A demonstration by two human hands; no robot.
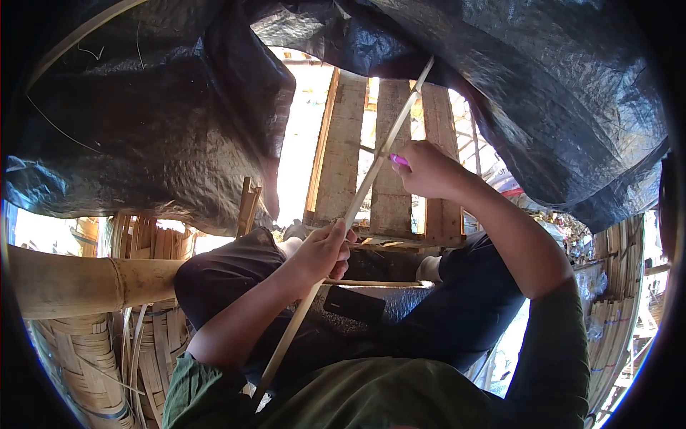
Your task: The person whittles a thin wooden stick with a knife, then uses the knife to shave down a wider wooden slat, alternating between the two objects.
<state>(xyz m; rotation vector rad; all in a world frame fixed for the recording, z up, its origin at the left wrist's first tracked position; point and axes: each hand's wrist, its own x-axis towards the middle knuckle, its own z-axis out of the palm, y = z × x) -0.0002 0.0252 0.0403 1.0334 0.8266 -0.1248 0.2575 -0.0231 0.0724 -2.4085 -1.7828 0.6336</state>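
Note:
A long pale bamboo strip point(379, 159) runs diagonally from beside my body up towards the dark sheeting. My left hand point(323, 252) is closed around its middle, above my lap. Farther up, my right hand point(427, 170) grips a small pink-handled knife point(399, 159) against the strip. A thin dark piece, apparently its blade, shows on the strip's left side; most of the handle is hidden in my fist. The strip has a joint near its upper end.
Dark plastic sheeting point(536, 93) hangs ahead on both sides. Wooden slats point(391, 179) stand between my knees. A thick bamboo pole point(93, 284) lies at left, beside woven bamboo baskets point(78, 365). A black phone point(354, 305) rests between my legs.

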